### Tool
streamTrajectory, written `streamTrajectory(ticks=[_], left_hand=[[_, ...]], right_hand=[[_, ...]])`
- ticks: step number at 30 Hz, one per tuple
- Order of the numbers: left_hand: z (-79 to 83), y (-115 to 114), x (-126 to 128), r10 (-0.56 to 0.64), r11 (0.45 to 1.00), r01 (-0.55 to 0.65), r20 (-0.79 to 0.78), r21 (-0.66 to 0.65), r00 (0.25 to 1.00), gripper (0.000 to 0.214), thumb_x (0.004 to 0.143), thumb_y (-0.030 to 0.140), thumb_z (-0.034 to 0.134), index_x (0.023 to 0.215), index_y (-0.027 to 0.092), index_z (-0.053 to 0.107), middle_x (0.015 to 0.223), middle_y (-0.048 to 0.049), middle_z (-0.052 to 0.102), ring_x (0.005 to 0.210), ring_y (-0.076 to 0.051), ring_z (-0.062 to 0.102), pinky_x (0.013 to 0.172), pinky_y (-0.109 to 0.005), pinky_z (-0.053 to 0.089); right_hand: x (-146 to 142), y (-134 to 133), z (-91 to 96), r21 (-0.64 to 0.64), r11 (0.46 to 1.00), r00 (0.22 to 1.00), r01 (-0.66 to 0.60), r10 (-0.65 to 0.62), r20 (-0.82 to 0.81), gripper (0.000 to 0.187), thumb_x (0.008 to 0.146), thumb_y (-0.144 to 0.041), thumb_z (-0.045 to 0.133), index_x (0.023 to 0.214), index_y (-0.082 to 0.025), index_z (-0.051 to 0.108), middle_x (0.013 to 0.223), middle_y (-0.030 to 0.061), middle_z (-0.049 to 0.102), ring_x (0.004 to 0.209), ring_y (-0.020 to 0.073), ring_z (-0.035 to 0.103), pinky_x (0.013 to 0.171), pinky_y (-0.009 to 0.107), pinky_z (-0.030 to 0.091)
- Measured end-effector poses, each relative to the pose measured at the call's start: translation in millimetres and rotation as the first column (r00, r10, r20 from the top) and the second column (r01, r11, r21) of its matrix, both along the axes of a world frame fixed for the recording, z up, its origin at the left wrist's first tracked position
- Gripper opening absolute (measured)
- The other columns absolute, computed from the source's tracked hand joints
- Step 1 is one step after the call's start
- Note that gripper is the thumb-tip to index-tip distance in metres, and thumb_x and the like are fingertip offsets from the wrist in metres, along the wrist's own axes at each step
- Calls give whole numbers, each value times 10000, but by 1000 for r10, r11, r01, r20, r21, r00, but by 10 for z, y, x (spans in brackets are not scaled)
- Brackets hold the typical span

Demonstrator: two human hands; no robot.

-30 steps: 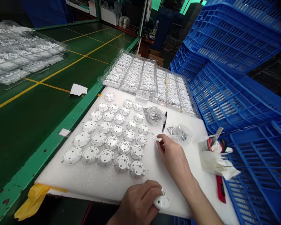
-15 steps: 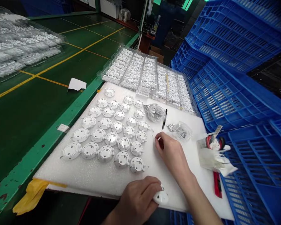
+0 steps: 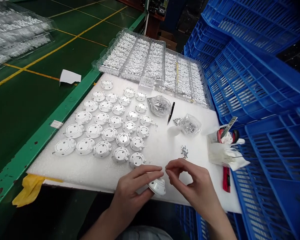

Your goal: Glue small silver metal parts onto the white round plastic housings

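My left hand (image 3: 135, 186) grips a round white plastic part (image 3: 158, 187) by its side, low at the near edge of the foam sheet. Close beside it, my right hand (image 3: 193, 183) is pinched at thumb and forefinger on a tiny piece too small to name. Rows of similar white discs (image 3: 101, 149), each with a pale round top and dark spots, lie to the left on the white foam sheet (image 3: 82, 173). A small heap of shiny metal bits (image 3: 184, 151) lies just beyond my right hand.
Behind stand clear trays (image 3: 142, 60) of small white parts. Two plastic bags of metal bits (image 3: 160, 106) flank a black pen (image 3: 171, 113). At right are a holder with tools (image 3: 218, 150), a red-handled tool (image 3: 226, 180) and blue crates (image 3: 245, 86). A green rail (image 3: 40, 146) runs along the left.
My right hand has come back from beyond and now pinches near the white part. My left hand has lifted that part slightly and turned it. The view has tilted down.
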State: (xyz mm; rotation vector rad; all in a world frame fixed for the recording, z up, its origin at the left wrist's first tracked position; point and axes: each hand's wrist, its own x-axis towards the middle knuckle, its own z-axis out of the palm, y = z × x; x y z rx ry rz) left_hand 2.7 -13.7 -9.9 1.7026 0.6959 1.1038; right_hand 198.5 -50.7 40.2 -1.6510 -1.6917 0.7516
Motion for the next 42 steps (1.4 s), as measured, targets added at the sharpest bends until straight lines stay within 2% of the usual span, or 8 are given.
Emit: streamTrajectory(ticks=[4, 10, 13, 16, 22, 27, 35, 42], left_hand=[[53, -31, 47, -17, 1000, 16, -40, -19, 999, 385, 889, 4, 642, 1172, 218, 792, 1154, -58, 814, 1032, -168, 783, 930, -231, 626], [101, -78, 106, -32, 998, 29, -52, -48, 998, 385, 873, -22, 671, 1157, 202, 802, 1147, -58, 816, 1015, -146, 784, 924, -174, 605], [125, -90, 131, -34, 997, 31, -31, -77, 999, 393, 861, -25, 689, 1149, 214, 811, 1140, -52, 819, 1003, -141, 785, 911, -160, 601], [159, -100, 154, -43, 986, 44, 15, -163, 999, 379, 850, 1, 729, 1122, 247, 826, 1104, -28, 830, 966, -135, 788, 881, -149, 602], [190, -136, 174, -62, 915, 91, 85, -392, 994, 385, 834, 9, 738, 1048, 310, 848, 1033, 9, 840, 923, -143, 787, 806, -165, 611], [167, -138, 202, -45, 889, 80, 89, -451, 995, 377, 831, 27, 739, 1040, 319, 852, 1047, -7, 837, 936, -172, 783, 825, -214, 616], [195, -130, 193, -37, 828, 113, 148, -550, 988, 359, 816, 33, 756, 1016, 312, 859, 1011, -15, 832, 935, -172, 777, 810, -204, 599], [174, -110, 184, -49, 822, 126, 152, -555, 987, 384, 820, 20, 749, 1006, 338, 857, 1054, 7, 834, 973, -161, 775, 821, -189, 602]], right_hand=[[57, -13, -10, 158, 976, 984, -150, 132, 116, 122, 958, -113, 584, 966, -218, 644, 812, -8, 660, 677, 92, 623, 625, 193, 518], [93, -40, -49, 271, 946, 971, -180, 126, 204, 160, 952, -71, 561, 985, -210, 633, 828, 5, 671, 674, 97, 635, 605, 208, 522], [110, -65, -55, 268, 950, 982, -162, 128, 140, 143, 952, -79, 576, 987, -207, 629, 837, 4, 665, 689, 95, 637, 619, 202, 530], [123, -91, -59, 229, 966, 992, -122, 127, -6, 125, 951, -99, 598, 976, -215, 635, 834, -3, 657, 706, 95, 630, 633, 202, 535], [111, -129, -85, 163, 985, 979, -49, 80, -189, 101, 936, -130, 633, 910, -226, 649, 765, -22, 645, 694, 106, 616, 624, 226, 524], [77, -146, -116, 223, 975, 987, 4, 32, -157, 116, 919, -113, 642, 902, -227, 657, 758, -25, 647, 680, 103, 626, 608, 218, 523], [90, -155, -145, 280, 959, 995, -44, 67, -71, 160, 911, -83, 635, 962, -233, 659, 802, -16, 672, 692, 104, 655, 613, 207, 543], [64, -131, -196, 258, 966, 989, 6, 33, -147, 159, 904, -86, 646, 951, -237, 654, 788, -14, 657, 702, 115, 653, 620, 228, 550]])
